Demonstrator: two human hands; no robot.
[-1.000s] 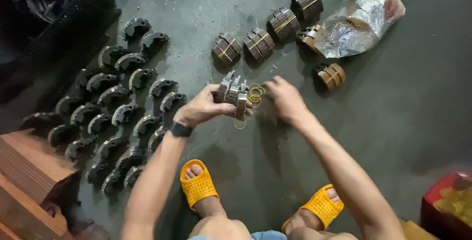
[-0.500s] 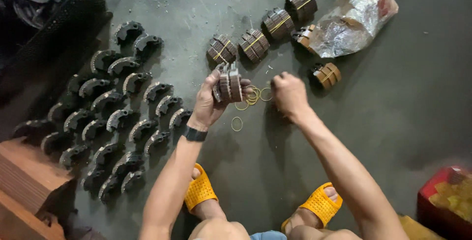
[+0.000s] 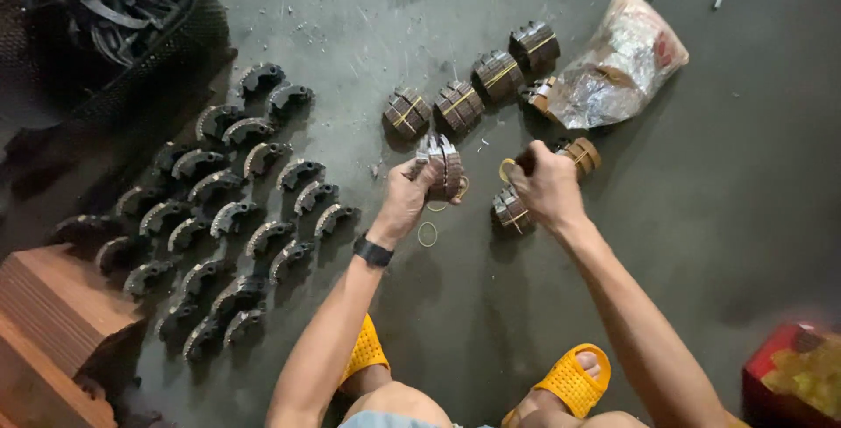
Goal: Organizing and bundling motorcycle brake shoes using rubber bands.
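Observation:
My left hand [image 3: 403, 202] grips a small stack of curved, brown-lined metal shoes [image 3: 441, 168], held upright above the floor. My right hand [image 3: 548, 190] pinches a yellow rubber band [image 3: 505, 169] just to the right of that stack. A banded bundle [image 3: 512, 210] lies under my right hand. Another rubber band [image 3: 427, 233] lies loose on the floor between my wrists. Several banded bundles [image 3: 459, 105] sit in a curved row beyond my hands.
Rows of loose dark shoes [image 3: 235, 209] cover the floor at left. A black mesh basket [image 3: 166, 51] stands at top left, a wooden block [image 3: 53, 314] at lower left. A crumpled plastic bag [image 3: 618, 64] lies at upper right, a red box [image 3: 771, 384] at lower right.
My left hand has lifted the stack off the floor and tilted it upright. My right hand has risen with a rubber band. The view has shifted slightly.

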